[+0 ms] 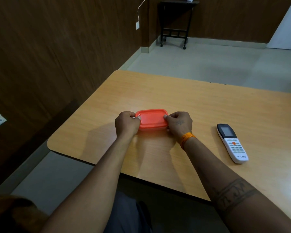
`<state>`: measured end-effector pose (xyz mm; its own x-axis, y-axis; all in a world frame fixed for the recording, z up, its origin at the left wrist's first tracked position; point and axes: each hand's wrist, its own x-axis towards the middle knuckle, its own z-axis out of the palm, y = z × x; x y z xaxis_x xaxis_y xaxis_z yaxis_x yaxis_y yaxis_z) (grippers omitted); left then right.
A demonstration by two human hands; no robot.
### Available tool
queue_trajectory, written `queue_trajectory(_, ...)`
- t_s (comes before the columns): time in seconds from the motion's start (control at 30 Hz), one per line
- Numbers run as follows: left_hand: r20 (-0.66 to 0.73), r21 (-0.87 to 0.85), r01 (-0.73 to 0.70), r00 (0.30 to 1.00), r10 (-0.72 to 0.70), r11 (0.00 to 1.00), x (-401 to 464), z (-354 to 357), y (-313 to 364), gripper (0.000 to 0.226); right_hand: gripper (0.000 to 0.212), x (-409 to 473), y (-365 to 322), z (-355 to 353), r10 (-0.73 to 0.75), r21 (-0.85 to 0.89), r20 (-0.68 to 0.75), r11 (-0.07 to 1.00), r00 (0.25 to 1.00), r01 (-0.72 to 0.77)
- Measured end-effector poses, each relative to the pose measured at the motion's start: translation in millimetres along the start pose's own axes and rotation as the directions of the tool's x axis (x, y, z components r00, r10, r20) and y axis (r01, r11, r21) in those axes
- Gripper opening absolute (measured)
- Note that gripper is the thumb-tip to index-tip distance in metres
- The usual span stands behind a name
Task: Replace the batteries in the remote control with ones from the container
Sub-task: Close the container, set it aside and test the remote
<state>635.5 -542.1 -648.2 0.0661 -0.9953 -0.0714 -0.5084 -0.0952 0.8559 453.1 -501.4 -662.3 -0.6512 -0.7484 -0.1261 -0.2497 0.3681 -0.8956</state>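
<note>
Container (pixel 152 119) on table (pixel 200 101), remote control (pixel 232 142) to its right.

Both my arms are bare all the way up, no sleeves showing. My right hand (pixel 179 124) has a small dark tattoo (pixel 180 122) on the back, kinda spidery, too blurry to read. Around my right wrist is a bundle of orange thread (pixel 187 139) wound round several times. Further up that forearm is a dark tattooed band (pixel 233 195) with script-like marks. My left hand (pixel 127 124) has nothing on it. Dark trousers (pixel 129 216) on my lap.
</note>
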Motion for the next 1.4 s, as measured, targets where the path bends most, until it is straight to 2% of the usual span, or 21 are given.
queue_trajectory(0.1, 0.004, -0.043, -0.024, 1.000, 0.024, 0.999, -5, -5, 2, 0.026, 0.016, -4, 1, -5, -0.046, 0.003, 0.038, 0.999, 0.998, 0.046)
queue_trajectory(0.17, 0.003, -0.025, -0.027, 1.000, 0.027, 0.999, -8, -8, 4, 0.042, 0.014, -9, 3, -11, -0.088, 0.023, 0.083, 0.996, 0.993, 0.087)
queue_trajectory(0.27, 0.165, 0.037, -0.037, 0.986, 0.030, 0.999, -16, -9, 8, 0.072, 0.012, -17, 1, -20, -0.165, 0.095, 0.157, 0.984, 0.974, 0.152)
queue_trajectory(0.33, 0.271, 0.070, -0.060, 0.962, 0.039, 0.996, -24, -4, 12, 0.077, 0.011, -22, -4, -22, -0.223, 0.133, 0.187, 0.971, 0.957, 0.200)
queue_trajectory(0.4, 0.295, 0.077, -0.083, 0.954, 0.057, 0.994, -28, 2, 13, 0.075, 0.012, -25, -6, -20, -0.240, 0.162, 0.158, 0.963, 0.958, 0.215)
queue_trajectory(0.47, 0.270, 0.048, -0.087, 0.960, 0.071, 0.995, -31, 7, 15, 0.069, 0.025, -30, -8, -12, -0.155, 0.186, 0.091, 0.973, 0.984, 0.136)
queue_trajectory(0.53, 0.264, 0.009, -0.083, 0.961, 0.078, 0.996, -34, 11, 17, 0.062, 0.057, -36, -9, -3, -0.030, 0.205, 0.045, 0.979, 0.999, 0.020)
queue_trajectory(0.6, 0.278, -0.029, -0.069, 0.958, 0.074, 0.997, -35, 17, 16, 0.055, 0.076, -43, -8, 3, -0.008, 0.163, 0.003, 0.987, 1.000, 0.007)
queue_trajectory(0.67, 0.273, -0.068, -0.022, 0.961, 0.040, 0.997, -38, 19, 17, 0.052, 0.074, -49, -6, 6, -0.084, 0.103, -0.028, 0.991, 0.996, 0.087)
queue_trajectory(0.77, 0.240, -0.072, 0.021, 0.971, -0.003, 0.997, -38, 17, 19, 0.068, 0.070, -55, -2, 10, -0.151, 0.110, -0.020, 0.982, 0.988, 0.153)
queue_trajectory(0.97, 0.202, -0.091, 0.035, 0.979, -0.016, 0.995, -35, 15, 17, 0.073, 0.074, -55, -6, 14, -0.043, 0.171, -0.024, 0.984, 0.999, 0.046)
queue_trajectory(1.17, 0.173, -0.114, 0.025, 0.985, -0.004, 0.993, -38, 12, 21, 0.075, 0.075, -56, -9, 15, -0.048, 0.202, -0.013, 0.978, 0.999, 0.049)
queue_trajectory(1.27, 0.140, -0.111, 0.027, 0.990, -0.011, 0.993, -39, 10, 21, 0.077, 0.078, -62, -11, 15, -0.056, 0.164, -0.021, 0.985, 0.998, 0.059)
queue_trajectory(1.4, 0.091, -0.138, 0.058, 0.995, -0.045, 0.989, -36, 6, 20, 0.071, 0.067, -80, -8, 20, -0.112, 0.056, -0.026, 0.992, 0.993, 0.114)
